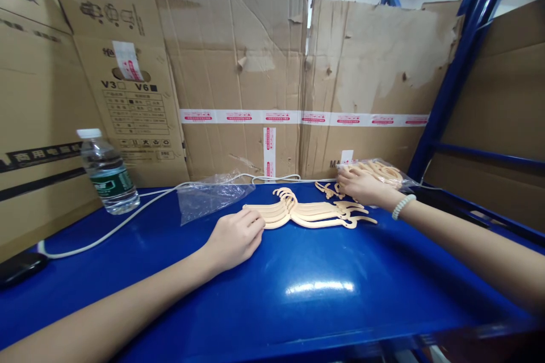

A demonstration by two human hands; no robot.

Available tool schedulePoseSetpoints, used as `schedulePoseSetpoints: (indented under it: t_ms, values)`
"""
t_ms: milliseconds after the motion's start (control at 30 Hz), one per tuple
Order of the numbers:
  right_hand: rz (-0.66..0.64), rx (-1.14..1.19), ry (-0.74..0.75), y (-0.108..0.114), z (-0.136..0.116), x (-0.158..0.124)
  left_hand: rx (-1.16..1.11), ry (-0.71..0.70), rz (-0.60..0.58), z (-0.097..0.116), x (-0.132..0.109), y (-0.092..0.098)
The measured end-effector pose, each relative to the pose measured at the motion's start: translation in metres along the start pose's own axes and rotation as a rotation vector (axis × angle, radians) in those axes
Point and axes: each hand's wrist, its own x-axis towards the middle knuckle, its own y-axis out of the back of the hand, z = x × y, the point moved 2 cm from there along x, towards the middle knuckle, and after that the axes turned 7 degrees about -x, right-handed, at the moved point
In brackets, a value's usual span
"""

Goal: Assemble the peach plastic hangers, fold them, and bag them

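Several cream plastic hangers [314, 214] lie fanned in an overlapping row on the blue table [276, 300], their hooks pointing away from me. My left hand [236, 238] is closed at the row's left end, with curled fingers over the hanger tips. Farther back on the right, my right hand [358, 186] reaches beside a clear plastic bag [385, 173] of cream parts. Its fingers are bent down, and what they pinch, if anything, is hidden. Small loose cream pieces [326, 189] lie just left of those fingers.
A crumpled clear bag [213, 197] lies behind my left hand. The water bottle [108, 176] stands at left, near a white cable [114, 228] and a black object [21, 268]. Cardboard sheets [238, 68] wall the back, and a blue metal post [451, 74] rises at right.
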Motion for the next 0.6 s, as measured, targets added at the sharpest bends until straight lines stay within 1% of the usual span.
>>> schedulePoseSetpoints:
  t_ms: [167,300,467,600]
  values:
    - [-0.019,-0.064,0.014,0.001,-0.002,0.005,-0.011,-0.004,0.003,0.0,0.0,0.0]
    - [-0.045,-0.061,0.028,-0.002,-0.005,0.012,-0.025,0.003,0.002,0.0,0.0,0.0]
    - [-0.073,0.0,0.034,-0.009,-0.008,0.025,-0.038,0.012,-0.001,0.0,0.0,0.0]
    - [-0.078,0.11,0.037,-0.009,-0.006,0.035,-0.037,0.019,-0.001,0.0,0.0,0.0]
